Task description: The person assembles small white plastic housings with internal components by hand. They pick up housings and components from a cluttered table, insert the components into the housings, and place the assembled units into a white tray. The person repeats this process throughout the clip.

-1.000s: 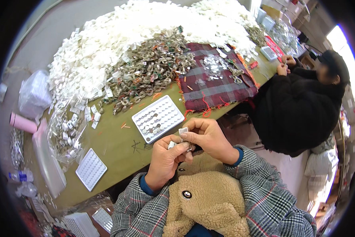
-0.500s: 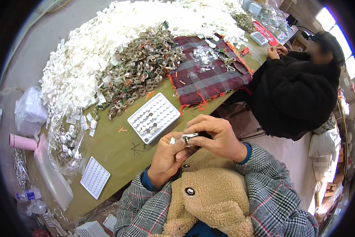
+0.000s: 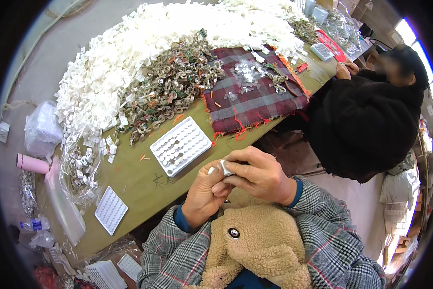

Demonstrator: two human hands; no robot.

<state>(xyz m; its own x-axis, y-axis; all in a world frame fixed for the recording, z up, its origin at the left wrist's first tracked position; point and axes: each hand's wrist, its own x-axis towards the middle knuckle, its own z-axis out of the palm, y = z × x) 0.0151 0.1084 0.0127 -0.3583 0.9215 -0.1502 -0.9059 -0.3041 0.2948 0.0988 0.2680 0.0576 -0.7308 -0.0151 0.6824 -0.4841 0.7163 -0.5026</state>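
In front of my chest, my left hand (image 3: 202,196) and my right hand (image 3: 263,176) meet with fingers closed round a small white plastic piece (image 3: 225,168). The fingers cover most of it, so its full shape is hidden. Another small white bit (image 3: 210,170) shows at the left fingers. Just beyond my hands, on the table, lies a white tray (image 3: 191,159) with rows of small round cells, some holding dark round pieces.
A big heap of white plastic pieces (image 3: 110,62) and a pile of coiled wire parts (image 3: 163,86) cover the far table (image 3: 137,178). Right of them lies a plaid cloth (image 3: 226,111). A second tray (image 3: 111,210) sits left. A person in black (image 3: 361,125) works at right.
The white piece has been turned between my fingers; its dark inner part no longer shows. My right fingers now wrap further over it. The view has shifted slightly.
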